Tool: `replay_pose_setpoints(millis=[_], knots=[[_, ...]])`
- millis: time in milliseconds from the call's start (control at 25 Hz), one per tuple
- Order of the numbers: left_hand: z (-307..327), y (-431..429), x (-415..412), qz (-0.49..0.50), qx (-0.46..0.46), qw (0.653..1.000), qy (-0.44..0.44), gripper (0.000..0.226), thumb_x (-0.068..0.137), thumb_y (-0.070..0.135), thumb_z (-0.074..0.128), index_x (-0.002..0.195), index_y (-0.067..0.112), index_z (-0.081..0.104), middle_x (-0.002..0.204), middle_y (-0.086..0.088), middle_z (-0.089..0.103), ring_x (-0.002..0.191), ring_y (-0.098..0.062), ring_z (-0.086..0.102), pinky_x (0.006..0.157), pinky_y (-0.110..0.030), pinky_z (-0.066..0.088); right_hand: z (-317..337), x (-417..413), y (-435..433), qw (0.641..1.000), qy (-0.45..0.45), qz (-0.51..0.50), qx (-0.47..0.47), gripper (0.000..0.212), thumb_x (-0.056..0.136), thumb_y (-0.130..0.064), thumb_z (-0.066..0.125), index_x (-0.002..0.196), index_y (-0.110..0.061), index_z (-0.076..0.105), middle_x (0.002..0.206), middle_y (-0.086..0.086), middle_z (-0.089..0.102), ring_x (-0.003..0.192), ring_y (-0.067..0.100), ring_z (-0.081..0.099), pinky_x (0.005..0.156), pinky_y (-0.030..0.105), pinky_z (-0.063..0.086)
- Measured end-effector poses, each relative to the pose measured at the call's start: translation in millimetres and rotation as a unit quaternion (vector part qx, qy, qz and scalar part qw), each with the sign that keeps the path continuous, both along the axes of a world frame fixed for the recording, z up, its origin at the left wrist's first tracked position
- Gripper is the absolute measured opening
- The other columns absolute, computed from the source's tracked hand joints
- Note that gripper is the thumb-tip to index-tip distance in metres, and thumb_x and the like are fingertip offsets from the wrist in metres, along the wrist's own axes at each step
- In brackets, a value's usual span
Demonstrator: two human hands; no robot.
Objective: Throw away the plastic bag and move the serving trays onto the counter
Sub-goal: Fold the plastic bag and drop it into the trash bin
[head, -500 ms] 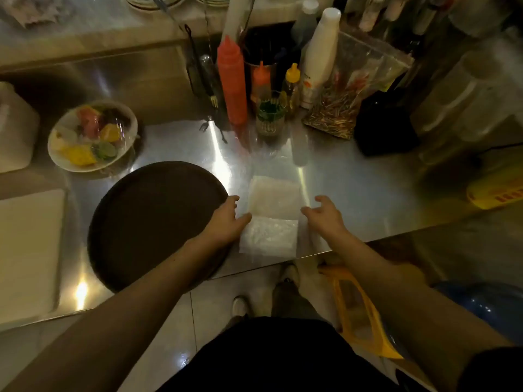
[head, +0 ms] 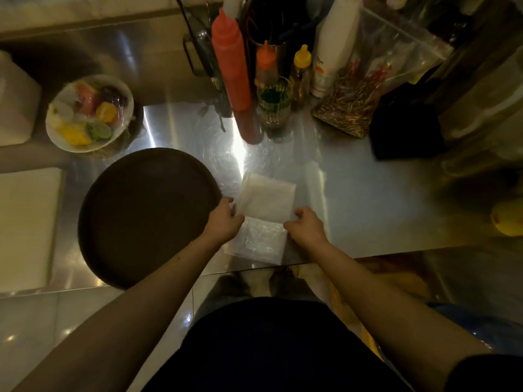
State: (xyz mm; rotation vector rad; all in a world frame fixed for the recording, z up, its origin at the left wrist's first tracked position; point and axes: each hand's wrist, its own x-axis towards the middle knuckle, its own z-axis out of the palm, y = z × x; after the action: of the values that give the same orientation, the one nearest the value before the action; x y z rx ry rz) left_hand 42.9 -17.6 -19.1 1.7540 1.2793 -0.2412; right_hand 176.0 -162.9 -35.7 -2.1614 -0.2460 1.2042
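Note:
A flat white plastic bag (head: 261,216) lies on the steel counter (head: 353,193) near its front edge, folded so that a crinkled clear part faces me. My left hand (head: 223,222) touches the bag's left edge with curled fingers. My right hand (head: 307,224) pinches its right edge at the fold. A round dark brown serving tray (head: 141,216) lies flat just left of the bag, partly over the counter's front edge, under my left wrist.
A wrapped plate of cut fruit (head: 89,113) stands behind the tray. Red, orange and yellow sauce bottles (head: 230,60), a glass (head: 273,104) and a bag of sticks (head: 351,108) crowd the back. A white board (head: 25,230) lies at the left.
Both hands have closed in on the bag's side edges; the right hand now pinches the fold. The view has moved nearer to the counter.

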Motion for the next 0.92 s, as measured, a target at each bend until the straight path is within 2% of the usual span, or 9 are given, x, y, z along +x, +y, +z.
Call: replay_pose_setpoints(millis=[120, 240, 280, 400, 480, 560, 720, 800, 920], knots=[[-3, 6, 6, 0.055, -0.037, 0.998, -0.016, 0.056, 0.092, 0.019, 0.060, 0.141, 0.008, 0.037, 0.131, -0.018, 0.057, 0.110, -0.029, 0.059, 0.080, -0.033, 0.049, -5, -1, 4, 0.996, 0.041, -0.083, 0.009, 0.035, 0.084, -0.015, 0.064, 0.117, -0.012, 0.051, 0.106, 0.008, 0.060, 0.098, 0.028, 0.061, 0.084, 0.041, 0.053], [-1, 12, 11, 0.125, -0.116, 0.985, -0.032, 0.053, 0.091, 0.018, 0.063, 0.137, 0.007, 0.040, 0.123, -0.016, 0.057, 0.096, -0.028, 0.063, 0.058, -0.026, 0.051, 0, -1, 10, 0.987, 0.079, -0.135, 0.035, 0.025, 0.084, -0.010, 0.060, 0.108, -0.008, 0.057, 0.106, 0.014, 0.065, 0.089, 0.029, 0.064, 0.073, 0.038, 0.056], [1, 14, 9, 0.134, -0.128, 0.982, -0.039, 0.052, 0.090, 0.018, 0.064, 0.136, 0.006, 0.043, 0.121, -0.014, 0.058, 0.097, -0.027, 0.064, 0.059, -0.027, 0.054, 5, -1, 13, 0.985, 0.082, -0.146, 0.049, 0.024, 0.085, -0.007, 0.059, 0.109, -0.006, 0.058, 0.102, 0.014, 0.066, 0.084, 0.027, 0.064, 0.070, 0.037, 0.055], [7, 20, 4, 0.157, -0.154, 0.970, -0.101, 0.043, 0.089, 0.011, 0.064, 0.129, -0.001, 0.055, 0.114, -0.016, 0.066, 0.097, -0.028, 0.067, 0.081, -0.039, 0.058, 25, 6, 22, 0.981, 0.083, -0.155, 0.080, 0.022, 0.088, -0.005, 0.056, 0.110, -0.008, 0.061, 0.094, 0.011, 0.064, 0.077, 0.024, 0.062, 0.068, 0.036, 0.054], [21, 25, -1, 0.153, -0.168, 0.962, -0.150, 0.032, 0.090, 0.007, 0.063, 0.121, 0.001, 0.060, 0.102, -0.012, 0.067, 0.090, -0.022, 0.066, 0.076, -0.031, 0.056, 37, 8, 29, 0.982, 0.074, -0.141, 0.100, 0.023, 0.089, -0.008, 0.058, 0.110, -0.013, 0.062, 0.102, 0.014, 0.065, 0.083, 0.027, 0.063, 0.077, 0.041, 0.057], [39, 33, -4, 0.142, -0.188, 0.955, -0.180, 0.028, 0.091, 0.006, 0.062, 0.118, 0.007, 0.062, 0.105, -0.010, 0.065, 0.094, -0.021, 0.065, 0.074, -0.027, 0.054, 49, 11, 36, 0.979, 0.071, -0.139, 0.128, 0.022, 0.089, -0.009, 0.059, 0.109, -0.016, 0.065, 0.106, 0.016, 0.066, 0.087, 0.030, 0.066, 0.081, 0.046, 0.057], [69, 51, -14, 0.133, -0.222, 0.938, -0.232, 0.026, 0.092, 0.002, 0.057, 0.115, 0.012, 0.065, 0.108, -0.009, 0.064, 0.099, -0.023, 0.066, 0.079, -0.031, 0.057, 75, 14, 55, 0.974, 0.074, -0.127, 0.171, 0.020, 0.091, -0.013, 0.059, 0.105, -0.024, 0.067, 0.106, 0.009, 0.066, 0.091, 0.030, 0.068, 0.079, 0.042, 0.060], [82, 60, -20, 0.143, -0.230, 0.927, -0.257, 0.026, 0.091, 0.002, 0.058, 0.111, 0.015, 0.067, 0.110, -0.009, 0.065, 0.104, -0.026, 0.066, 0.078, -0.030, 0.057, 88, 15, 63, 0.971, 0.084, -0.121, 0.191, 0.021, 0.092, -0.011, 0.058, 0.107, -0.022, 0.068, 0.100, 0.008, 0.068, 0.084, 0.026, 0.069, 0.073, 0.036, 0.061], [98, 74, -29, 0.165, -0.246, 0.912, -0.284, 0.027, 0.090, 0.003, 0.058, 0.112, 0.016, 0.068, 0.115, -0.009, 0.064, 0.105, -0.025, 0.066, 0.075, -0.030, 0.058, 106, 17, 72, 0.962, 0.116, -0.100, 0.228, 0.024, 0.090, -0.002, 0.054, 0.108, -0.014, 0.067, 0.090, 0.008, 0.071, 0.076, 0.025, 0.067, 0.071, 0.037, 0.059]])
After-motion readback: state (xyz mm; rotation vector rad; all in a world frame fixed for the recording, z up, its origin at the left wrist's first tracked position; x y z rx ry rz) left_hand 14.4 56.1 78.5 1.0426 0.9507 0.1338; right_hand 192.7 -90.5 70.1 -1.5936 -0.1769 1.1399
